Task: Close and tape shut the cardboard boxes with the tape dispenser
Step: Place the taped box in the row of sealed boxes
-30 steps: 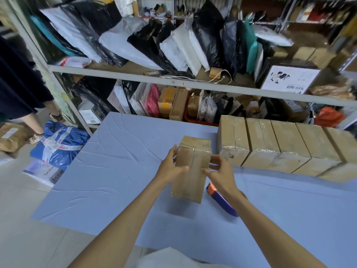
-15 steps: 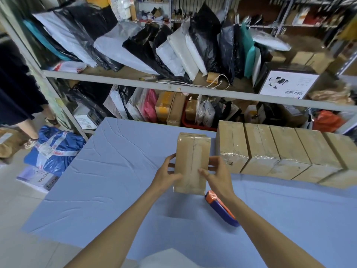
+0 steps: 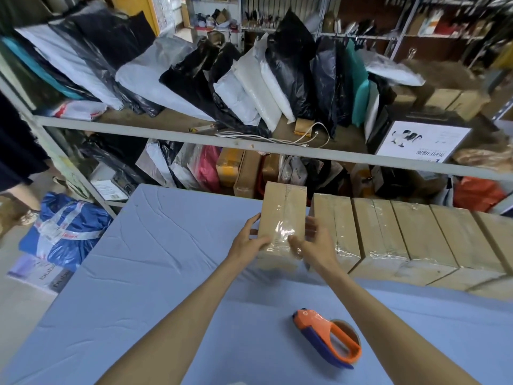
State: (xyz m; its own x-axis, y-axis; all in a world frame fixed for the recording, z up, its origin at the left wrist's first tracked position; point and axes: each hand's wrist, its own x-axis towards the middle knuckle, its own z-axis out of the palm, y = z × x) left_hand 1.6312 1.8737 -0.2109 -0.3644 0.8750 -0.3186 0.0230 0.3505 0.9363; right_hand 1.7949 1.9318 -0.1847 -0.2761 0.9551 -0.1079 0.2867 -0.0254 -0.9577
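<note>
Head-cam view down at a table point(image 3: 155, 259) w/ a light-blue cloth. Both bare arms reach fwd to one brown cardboard box point(image 3: 283, 212), long side pointing away, clear tape down its top seam & shiny over the near end. Left hand point(image 3: 247, 241) grips the box's left side, thumb on top, fingers curled round the edge. Right hand point(image 3: 316, 243) grips the right side, thumb on the taped top, fingers tucked btwn the box & its neighbour. Box is at the left end of a row of boxes point(image 3: 402, 240), all taped, along the table's far edge; just beside the first one, can't tell if touching. Tape dispenser point(image 3: 327, 337), orange & blue, lies on the cloth nearer the camera, btwn the forearms, well apart from the box. Behind: metal shelf point(image 3: 194, 136) stuffed w/ black, white & teal mailer bags point(image 3: 249, 87). Blue bag point(image 3: 69, 229) on the floor, left.
</note>
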